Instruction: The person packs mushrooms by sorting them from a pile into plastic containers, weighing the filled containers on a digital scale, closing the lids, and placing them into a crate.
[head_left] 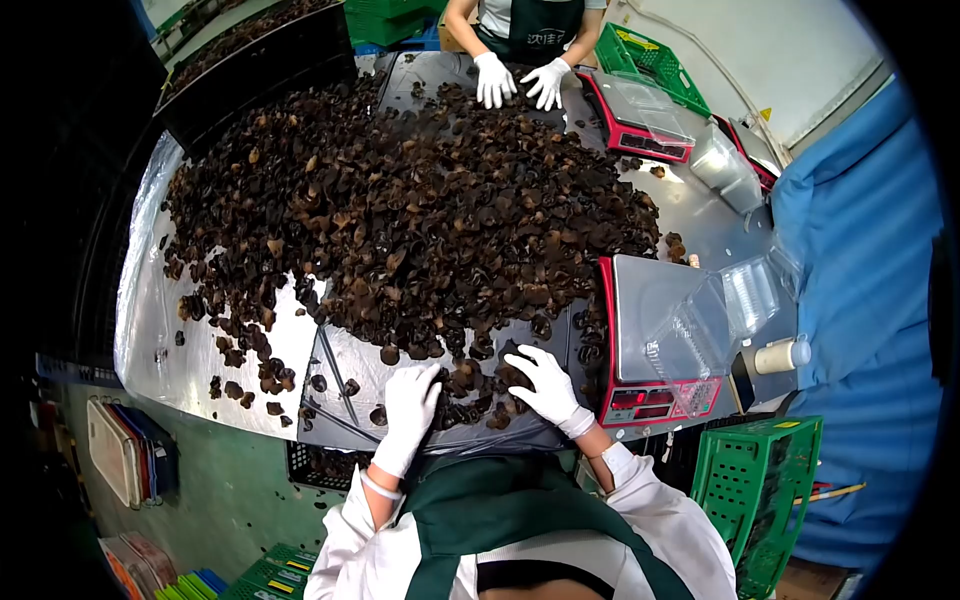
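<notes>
A wide heap of dark brown wood ear mushrooms covers most of the metal table. At its near edge my left hand, in a white glove, has its fingers stretched forward beside a few loose pieces. My right hand, gloved too, is open with fingers spread, the tips touching mushrooms. Between the two hands lies a small cluster of mushrooms. To the right of my right hand stands a red digital scale, with a clear plastic clamshell box lying open on its pan.
Across the table are a co-worker's gloved hands at the heap. A second red scale and clear boxes stand at far right. A white bottle is at the right edge. A green crate stands below it.
</notes>
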